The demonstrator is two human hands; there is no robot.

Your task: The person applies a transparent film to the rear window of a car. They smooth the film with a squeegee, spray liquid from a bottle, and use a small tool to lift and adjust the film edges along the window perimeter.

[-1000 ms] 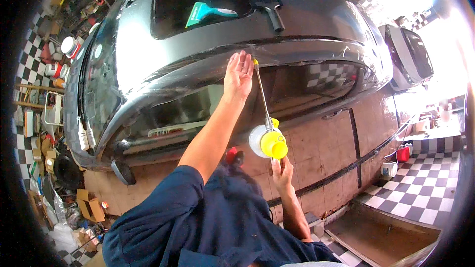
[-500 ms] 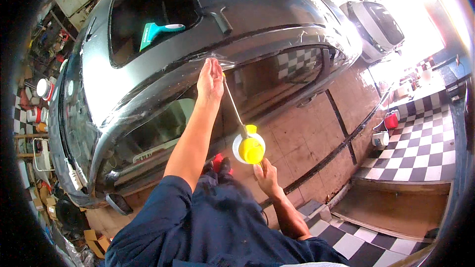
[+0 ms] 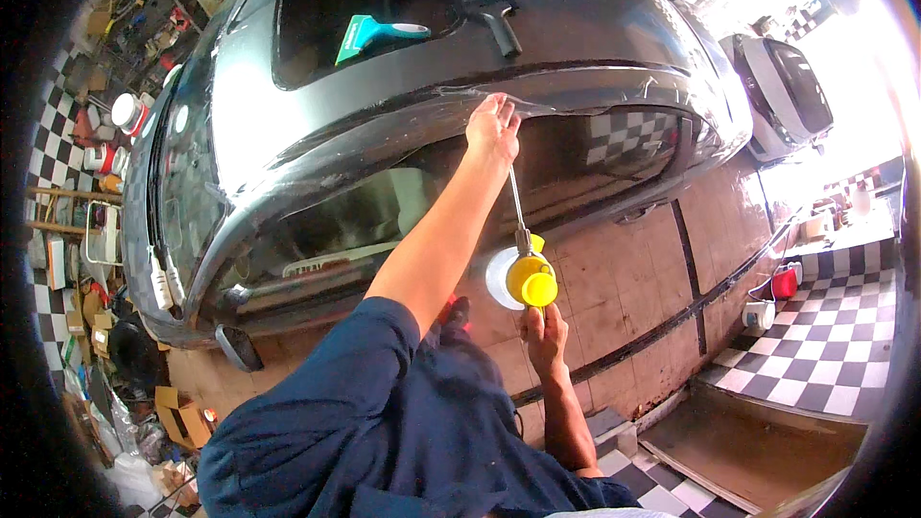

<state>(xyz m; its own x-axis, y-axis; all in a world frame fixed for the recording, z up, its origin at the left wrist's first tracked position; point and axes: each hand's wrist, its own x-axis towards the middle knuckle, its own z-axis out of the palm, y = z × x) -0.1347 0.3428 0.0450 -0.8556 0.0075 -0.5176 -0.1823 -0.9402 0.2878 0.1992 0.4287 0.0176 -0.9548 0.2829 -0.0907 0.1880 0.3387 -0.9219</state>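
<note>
The fingertips of my left hand [image 3: 493, 132] are closed on the edge of a clear film [image 3: 446, 94], which wrinkles along the dark grey car's [image 3: 585, 34] roof edge above the side windows. My right hand [image 3: 547, 345] grips a pump sprayer [image 3: 533, 278] with a yellow top and a pale tank, held low in front of the car's side. Its thin metal wand [image 3: 516, 197] runs up toward my left hand, which hides the tip. On the roof, a teal squeegee [image 3: 384, 31] lies on the dark glass panel, and a black-handled squeegee [image 3: 501, 31] rests beside it.
The car's side mirror [image 3: 238, 348] sticks out at the lower left. Buckets [image 3: 129, 113], cardboard boxes [image 3: 180, 418] and clutter line the left side. At right are a checkered raised floor [image 3: 815, 350], a red-and-white container [image 3: 785, 283] and another car [image 3: 782, 96].
The view has shifted, so the car appears farther left. My left hand sits farther right along the roof edge, its fingers more bent. The sprayer has turned in my right hand.
</note>
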